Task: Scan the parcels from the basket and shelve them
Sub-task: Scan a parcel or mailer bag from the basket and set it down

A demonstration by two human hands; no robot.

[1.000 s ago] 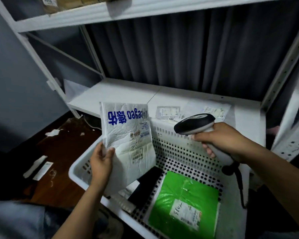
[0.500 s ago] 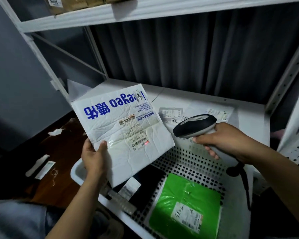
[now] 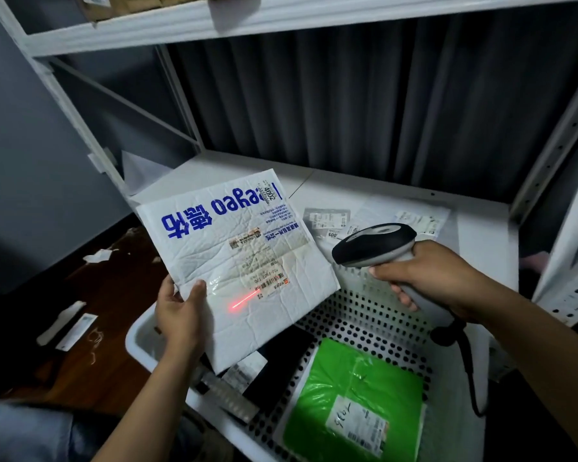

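the left hand (image 3: 181, 315), lower left of centre, holds a white parcel (image 3: 241, 261) by its lower left corner, with the thumb on the printed face and the grip closed on that edge. the parcel is tilted up above the left end of the white perforated basket (image 3: 374, 315), its blue lettering upside down. a red scan line (image 3: 244, 300) lies at the lower left of its label. the right hand (image 3: 437, 275), at centre right, has its grip wrapped round the handle of a black and grey scanner (image 3: 374, 243), whose head points at the parcel from just beside its right edge. in the basket, a green parcel (image 3: 354, 395) lies at lower right and a black parcel (image 3: 281, 358) lies partly under the white one. loose labels (image 3: 327, 218) lie on the white shelf (image 3: 481, 235) behind.
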